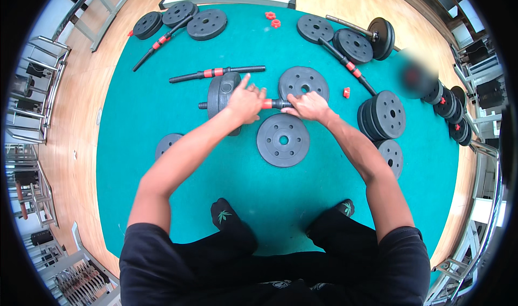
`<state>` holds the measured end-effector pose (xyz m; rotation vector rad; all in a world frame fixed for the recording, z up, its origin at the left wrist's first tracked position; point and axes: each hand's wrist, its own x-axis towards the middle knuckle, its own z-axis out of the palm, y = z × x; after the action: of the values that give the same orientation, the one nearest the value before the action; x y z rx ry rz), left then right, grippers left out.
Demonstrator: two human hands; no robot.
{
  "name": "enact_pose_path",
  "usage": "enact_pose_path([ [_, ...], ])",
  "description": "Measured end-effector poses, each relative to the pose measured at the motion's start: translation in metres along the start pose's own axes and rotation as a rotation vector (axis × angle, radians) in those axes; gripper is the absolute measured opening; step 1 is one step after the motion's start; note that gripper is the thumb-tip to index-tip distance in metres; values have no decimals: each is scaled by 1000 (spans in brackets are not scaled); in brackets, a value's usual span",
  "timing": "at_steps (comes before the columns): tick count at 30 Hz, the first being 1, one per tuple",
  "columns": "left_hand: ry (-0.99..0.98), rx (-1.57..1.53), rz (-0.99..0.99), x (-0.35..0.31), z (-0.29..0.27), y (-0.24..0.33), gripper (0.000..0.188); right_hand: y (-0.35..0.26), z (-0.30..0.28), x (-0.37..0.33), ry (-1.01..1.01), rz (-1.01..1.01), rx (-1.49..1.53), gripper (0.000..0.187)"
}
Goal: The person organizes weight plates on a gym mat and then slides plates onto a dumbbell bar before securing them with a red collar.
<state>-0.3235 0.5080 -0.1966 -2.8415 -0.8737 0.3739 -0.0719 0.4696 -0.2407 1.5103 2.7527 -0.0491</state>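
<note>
A dumbbell bar [267, 104] with a red grip lies crosswise before me, dark weight plates [217, 96] threaded on its left part. At the inner side of those plates is my left hand [247, 102], its fingers apart and seeming to touch them. My right hand [308, 106] grips the bar's right end, thumb and fingers around it. Below that end a loose round plate [283, 154] lies flat, and another plate [302, 79] lies just beyond my right hand. A second bar [216, 72] with a red grip rests farther off, bare of plates.
On the green mat [205, 228] lie several plates [208, 24] at the far left, and stacked plates [382, 115] on the right. Red nuts [275, 23] and another nut [346, 93] lie loose. Another bar [348, 66] slants on the right. Gym racks [40, 90] stand around.
</note>
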Motion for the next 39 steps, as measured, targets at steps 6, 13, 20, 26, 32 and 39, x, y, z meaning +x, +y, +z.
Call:
enact_pose_path([
  [6, -48, -576, -254, 29, 49, 3, 40, -13, 6, 6, 424, -252, -129, 34],
  [13, -185, -626, -306, 35, 41, -4, 35, -110, 50, -41, 26, -138, 172, 85],
  [20, -26, -635, -292, 39, 57, -7, 27, -112, 16, -21, -367, 7, 198, 103],
  [26, -19, -620, -264, 37, 54, -8, 28, -110, 10, -34, -527, 60, 169, 107],
  [32, -159, -678, -408, 37, 31, 4, 28, -55, -1, -94, -690, 97, 85, 113],
  [39, -258, -625, -593, 35, 20, 17, 36, 29, 15, -110, -594, 153, 186, 72],
])
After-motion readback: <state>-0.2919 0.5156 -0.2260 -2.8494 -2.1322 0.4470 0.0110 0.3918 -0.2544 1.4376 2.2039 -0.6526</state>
